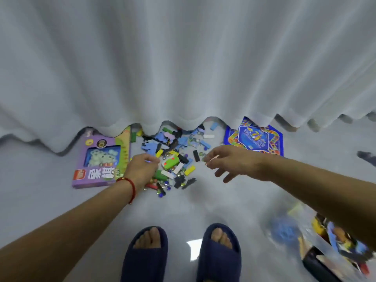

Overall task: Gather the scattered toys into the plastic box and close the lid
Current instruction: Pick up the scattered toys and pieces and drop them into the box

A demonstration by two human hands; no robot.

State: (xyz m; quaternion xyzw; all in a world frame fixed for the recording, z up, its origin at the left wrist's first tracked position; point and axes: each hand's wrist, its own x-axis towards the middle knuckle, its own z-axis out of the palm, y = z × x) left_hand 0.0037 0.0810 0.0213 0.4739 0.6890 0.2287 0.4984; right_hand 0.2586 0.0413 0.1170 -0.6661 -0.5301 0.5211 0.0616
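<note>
Two hands over scattered toys (173, 157) on pale floor (203, 204), white curtain (183, 58), left grip (142, 169) unclear, right grip (230, 161) wide.

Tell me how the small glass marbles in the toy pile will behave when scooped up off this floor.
The marbles look round and glossy, so they will probably roll away once nudged. The floor appears smooth and shiny, so little would likely slow them. Being small, they may slip between fingers; cupping several at once seems safer.

white pleated curtain (183, 58) hangs onto a glossy pale floor (40, 190).
</note>
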